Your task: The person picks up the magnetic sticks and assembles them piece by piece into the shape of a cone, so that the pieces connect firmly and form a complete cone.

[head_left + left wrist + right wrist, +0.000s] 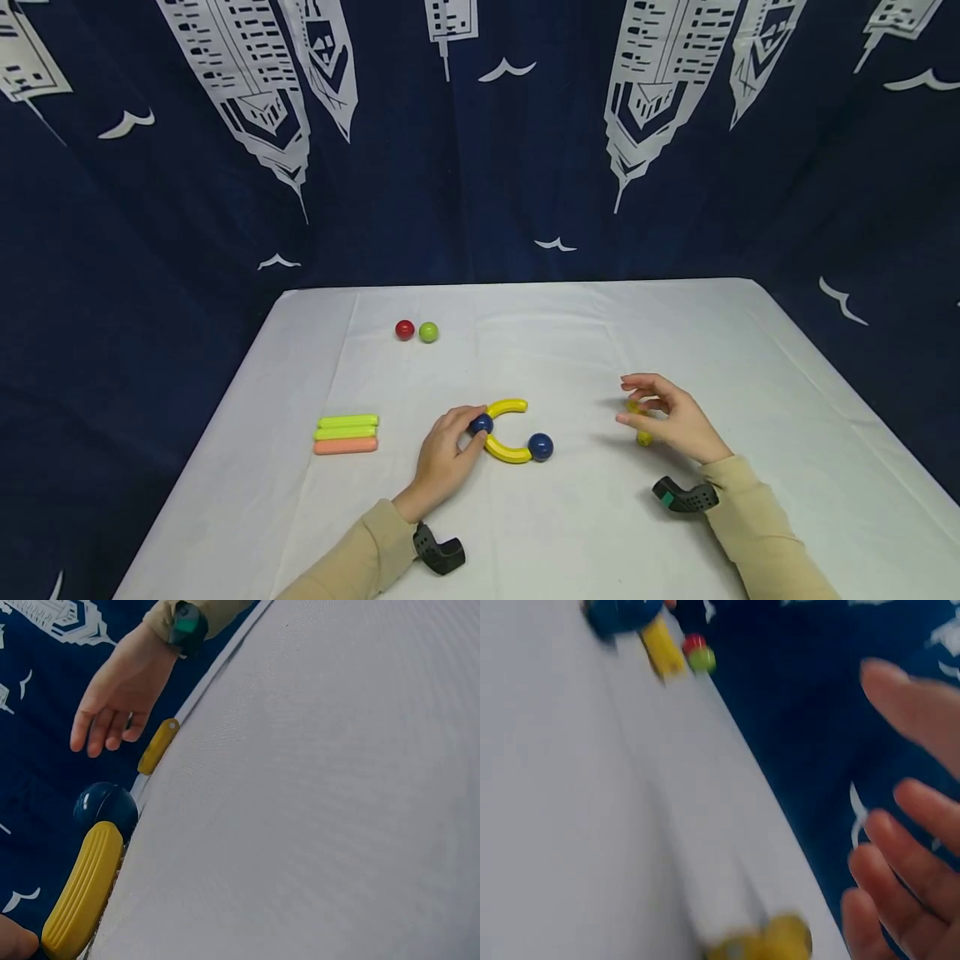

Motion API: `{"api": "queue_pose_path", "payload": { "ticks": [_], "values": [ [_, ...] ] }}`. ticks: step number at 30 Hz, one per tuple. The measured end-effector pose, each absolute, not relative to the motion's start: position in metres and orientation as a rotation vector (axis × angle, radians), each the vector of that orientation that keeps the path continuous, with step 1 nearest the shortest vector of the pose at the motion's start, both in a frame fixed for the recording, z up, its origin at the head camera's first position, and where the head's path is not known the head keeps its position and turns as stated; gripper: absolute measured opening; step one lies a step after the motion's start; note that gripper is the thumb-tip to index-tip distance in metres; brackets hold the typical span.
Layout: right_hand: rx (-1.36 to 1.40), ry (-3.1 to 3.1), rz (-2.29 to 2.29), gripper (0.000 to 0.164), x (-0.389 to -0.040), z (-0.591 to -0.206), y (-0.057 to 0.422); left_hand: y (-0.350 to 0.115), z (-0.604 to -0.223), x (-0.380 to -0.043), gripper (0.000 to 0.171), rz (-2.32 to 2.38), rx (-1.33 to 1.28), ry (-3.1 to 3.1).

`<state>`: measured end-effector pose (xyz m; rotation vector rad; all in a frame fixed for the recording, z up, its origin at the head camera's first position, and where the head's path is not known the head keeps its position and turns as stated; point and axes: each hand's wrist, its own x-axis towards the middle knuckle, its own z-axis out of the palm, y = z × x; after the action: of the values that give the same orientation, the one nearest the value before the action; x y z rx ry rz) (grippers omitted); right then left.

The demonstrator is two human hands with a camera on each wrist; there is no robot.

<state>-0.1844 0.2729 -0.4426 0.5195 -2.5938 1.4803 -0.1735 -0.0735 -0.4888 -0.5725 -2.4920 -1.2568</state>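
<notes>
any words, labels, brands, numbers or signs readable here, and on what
None can be read.
Curtain: white building and bird shapes, no legible lettering.
Black wrist devices: any marking is too small to read.
Blue balls and yellow curved pieces: no lettering visible.

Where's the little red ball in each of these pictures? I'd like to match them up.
Head: the red ball sits above centre, slightly left, beside the green ball.
Left wrist: not in it.
Right wrist: near the top, left of centre, blurred, just above the green ball.
Shared landmark: the right hand shows in all three.
</notes>
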Motion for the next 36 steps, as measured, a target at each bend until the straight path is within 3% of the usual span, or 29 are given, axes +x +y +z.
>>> {"api": "queue_pose_path", "payload": {
  "ticks": [15, 26, 36],
  "values": [
    [0.513, -2.852, 1.513, 0.079, -0.193, -0.464, 0.312, -0.073, -0.488, -0.173, 0.035, -1.244, -0.588, -2.485],
    [0.590, -2.892, 1.555, 0.084, -0.196, -0.468, 0.319, -0.073, -0.491, -0.174, 0.035, -1.234, -0.575, -2.498],
    [0.547, -2.938, 1.402, 0.077, -0.193, -0.465, 0.311, -0.073, -0.490, -0.173, 0.034, -1.238, -0.573, -2.499]
  ]
}}
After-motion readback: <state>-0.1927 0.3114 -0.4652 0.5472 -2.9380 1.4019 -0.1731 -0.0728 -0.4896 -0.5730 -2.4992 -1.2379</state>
